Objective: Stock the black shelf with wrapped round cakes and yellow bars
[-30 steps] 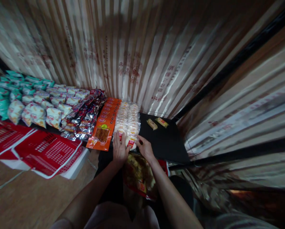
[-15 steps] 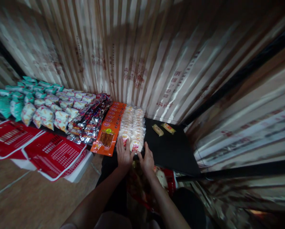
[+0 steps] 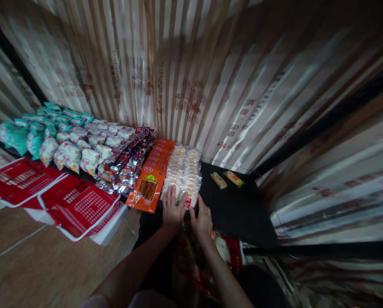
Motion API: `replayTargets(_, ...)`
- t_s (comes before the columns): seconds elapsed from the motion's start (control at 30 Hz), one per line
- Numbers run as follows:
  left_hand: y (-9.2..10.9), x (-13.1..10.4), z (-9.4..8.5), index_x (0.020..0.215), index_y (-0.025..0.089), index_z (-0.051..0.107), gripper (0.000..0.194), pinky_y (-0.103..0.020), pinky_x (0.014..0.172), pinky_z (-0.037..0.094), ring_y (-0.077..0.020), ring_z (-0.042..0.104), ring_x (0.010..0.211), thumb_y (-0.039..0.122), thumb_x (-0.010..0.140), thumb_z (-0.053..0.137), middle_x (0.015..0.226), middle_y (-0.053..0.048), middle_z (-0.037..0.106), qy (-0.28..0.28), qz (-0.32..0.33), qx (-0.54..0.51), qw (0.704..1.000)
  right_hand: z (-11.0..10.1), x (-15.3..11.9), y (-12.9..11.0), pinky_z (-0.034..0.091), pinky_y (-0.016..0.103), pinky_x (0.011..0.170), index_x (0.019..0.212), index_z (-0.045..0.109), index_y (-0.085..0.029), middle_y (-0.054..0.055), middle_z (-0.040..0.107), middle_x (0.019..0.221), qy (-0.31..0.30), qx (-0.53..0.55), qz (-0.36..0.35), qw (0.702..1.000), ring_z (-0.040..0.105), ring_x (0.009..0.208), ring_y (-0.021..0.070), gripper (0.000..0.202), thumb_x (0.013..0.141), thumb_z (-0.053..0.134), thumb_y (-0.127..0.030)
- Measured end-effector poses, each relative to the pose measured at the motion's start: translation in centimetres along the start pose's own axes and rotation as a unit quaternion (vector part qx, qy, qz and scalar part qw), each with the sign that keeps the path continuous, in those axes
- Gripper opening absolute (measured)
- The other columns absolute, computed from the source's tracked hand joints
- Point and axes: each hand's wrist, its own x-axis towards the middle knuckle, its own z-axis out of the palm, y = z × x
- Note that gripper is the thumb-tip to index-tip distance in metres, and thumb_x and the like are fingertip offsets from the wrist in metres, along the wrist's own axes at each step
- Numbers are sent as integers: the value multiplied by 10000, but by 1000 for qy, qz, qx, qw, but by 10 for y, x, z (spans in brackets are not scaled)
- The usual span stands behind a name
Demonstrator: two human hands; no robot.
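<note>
Two rows of clear-wrapped, round white snack packets [image 3: 182, 164] lie on a black shelf board [image 3: 233, 214]. My left hand [image 3: 173, 211] rests on the front of the left row, fingers stretched over the wrappers and thumb reaching toward the front right packet. At that packet's right front corner is my right hand [image 3: 202, 219], fingers along its side and thumb at its front edge. Both hands are open and touch the packets. Left of the rows lies a flat orange snack bag [image 3: 151, 179] with brown sticks in its window.
Two small yellowish wrapped snacks [image 3: 218, 180] lie to the right. Farther left are dark foil packets [image 3: 123, 167], white pouches [image 3: 72, 156] and teal bags [image 3: 35, 139]. Red baskets [image 3: 82, 205] stand below on the left. Striped sheeting [image 3: 191, 85] hangs behind; a red bag [image 3: 236, 252] sits under the board.
The view has shifted, so the board and its goods appear slightly farther right and lower. My left fingers lie farther over the left row's front packet; both hands remain at the front.
</note>
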Motion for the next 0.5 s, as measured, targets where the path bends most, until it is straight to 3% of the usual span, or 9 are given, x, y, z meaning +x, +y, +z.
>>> replayTargets(0.27, 1, 0, 1, 1346, 279, 404, 537, -517, 1061, 274, -323, 227, 1360, 407, 840, 530, 1473, -143, 277, -5, 16, 27, 1000, 3, -2, -2, 402, 439, 945, 1348, 382, -96, 156, 515, 1290, 10, -17, 2, 1000, 480, 1121, 274, 589, 879, 327, -447)
replayTargets(0.4, -3, 0, -15, 1358, 220, 384, 502, -539, 1059, 270, -328, 163, 1376, 323, 874, 470, 1486, -163, 232, -8, 20, -9, 1000, 1, -7, 3, 388, 477, 961, 1356, 351, -75, 196, 467, 1319, 59, 7, -32, 998, 426, 1195, 288, 609, 884, 349, -461)
replayTargets(0.5, -23, 6, -31, 1354, 140, 374, 469, -519, 1073, 270, -314, 107, 1389, 212, 892, 395, 1498, -169, 188, 11, -27, -24, 999, -7, -14, 0, 367, 501, 982, 1345, 362, -84, 206, 416, 1360, 106, 29, -85, 990, 370, 1255, 286, 551, 896, 371, -403)
